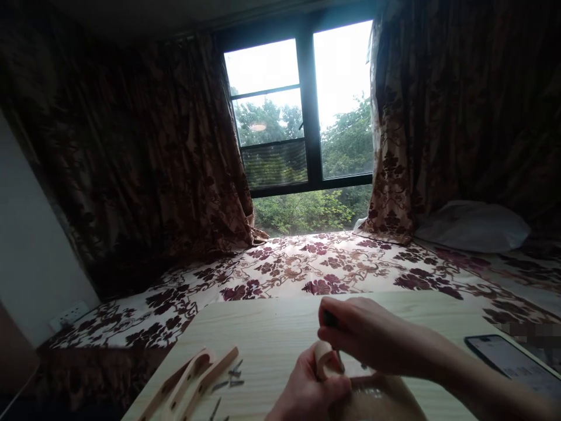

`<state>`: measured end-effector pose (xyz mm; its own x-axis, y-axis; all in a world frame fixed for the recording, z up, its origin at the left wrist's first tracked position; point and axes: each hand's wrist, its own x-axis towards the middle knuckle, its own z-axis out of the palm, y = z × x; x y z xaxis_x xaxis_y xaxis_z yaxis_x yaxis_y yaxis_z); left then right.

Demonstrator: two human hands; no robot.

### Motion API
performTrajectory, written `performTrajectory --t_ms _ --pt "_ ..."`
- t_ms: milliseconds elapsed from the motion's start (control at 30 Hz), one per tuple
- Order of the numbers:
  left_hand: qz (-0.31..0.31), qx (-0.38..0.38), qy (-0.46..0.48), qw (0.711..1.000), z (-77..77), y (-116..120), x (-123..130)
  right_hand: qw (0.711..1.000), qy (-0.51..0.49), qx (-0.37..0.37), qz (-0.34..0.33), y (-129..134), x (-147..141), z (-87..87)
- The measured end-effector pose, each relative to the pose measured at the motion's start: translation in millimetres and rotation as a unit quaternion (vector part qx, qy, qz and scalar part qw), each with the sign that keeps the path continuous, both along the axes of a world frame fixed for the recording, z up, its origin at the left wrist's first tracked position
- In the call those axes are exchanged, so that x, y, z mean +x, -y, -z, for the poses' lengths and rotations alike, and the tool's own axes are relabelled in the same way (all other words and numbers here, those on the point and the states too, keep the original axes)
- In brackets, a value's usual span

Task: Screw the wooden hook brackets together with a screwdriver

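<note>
My left hand [307,383] is wrapped round a pale wooden piece [324,358] with a rounded end, low in the middle of the view. Above it, my right hand [355,330] is closed on a dark-handled tool [329,318], whose thin shaft points down beside the wooden piece. Under both hands lies a brownish object [379,400] with a shiny, clear-looking part; I cannot make out what it is. To the left, several curved wooden parts [188,380] with dark holes rest on the light wooden table [263,318], and several dark screws [235,369] are scattered beside them.
A phone [511,362] lies at the table's right side. Beyond the table stretches a flower-patterned cover [324,263], with a whitish bag or cushion [473,225] at the back right. Patterned curtains [175,146] flank a window [311,117]. A power strip [69,316] sits at the left.
</note>
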<state>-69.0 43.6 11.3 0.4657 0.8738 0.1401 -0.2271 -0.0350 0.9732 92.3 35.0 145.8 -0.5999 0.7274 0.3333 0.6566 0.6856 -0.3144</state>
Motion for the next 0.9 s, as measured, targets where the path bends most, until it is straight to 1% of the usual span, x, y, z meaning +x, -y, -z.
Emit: performTrajectory --t_ms 100,167,233,267,333,500,600,667,800,833,900 --pt "0.010 0.002 0.009 1.000 -3.1 2 -1 0.998 -0.028 0.020 0.062 -6 -3 12.7" --pt "0.018 0.001 0.015 1.000 -6.1 3 -1 0.994 -0.038 0.030 0.101 -10 -7 16.5" --pt "0.031 -0.004 0.033 0.999 -8.7 4 0 0.990 -0.049 0.037 0.125 -12 -9 17.5" --pt "0.040 -0.010 0.044 0.998 -9.7 4 0 0.990 -0.053 0.036 0.127 -12 -9 17.1" --pt "0.050 -0.016 0.053 0.997 -10.9 5 0 0.992 -0.057 0.026 0.111 -11 -7 15.1" --pt "0.030 -0.015 0.024 0.999 -11.2 7 1 0.994 -0.091 -0.030 0.043 -4 9 9.2" --pt "0.026 -0.020 0.026 0.999 -10.4 7 0 0.991 -0.116 -0.067 0.011 -6 12 10.2" --pt "0.027 -0.022 0.020 0.999 -9.2 7 -1 0.991 -0.118 -0.063 0.026 -9 10 12.7" --pt "0.035 -0.024 0.024 0.999 -5.1 4 -1 0.990 -0.105 -0.030 0.087 -12 4 16.7" --pt "0.035 -0.024 0.028 0.999 -4.0 3 -1 0.990 -0.101 -0.024 0.092 -12 3 16.7" --pt "0.034 -0.024 0.036 0.998 -2.1 3 -1 0.991 -0.106 -0.022 0.080 -11 4 15.2"
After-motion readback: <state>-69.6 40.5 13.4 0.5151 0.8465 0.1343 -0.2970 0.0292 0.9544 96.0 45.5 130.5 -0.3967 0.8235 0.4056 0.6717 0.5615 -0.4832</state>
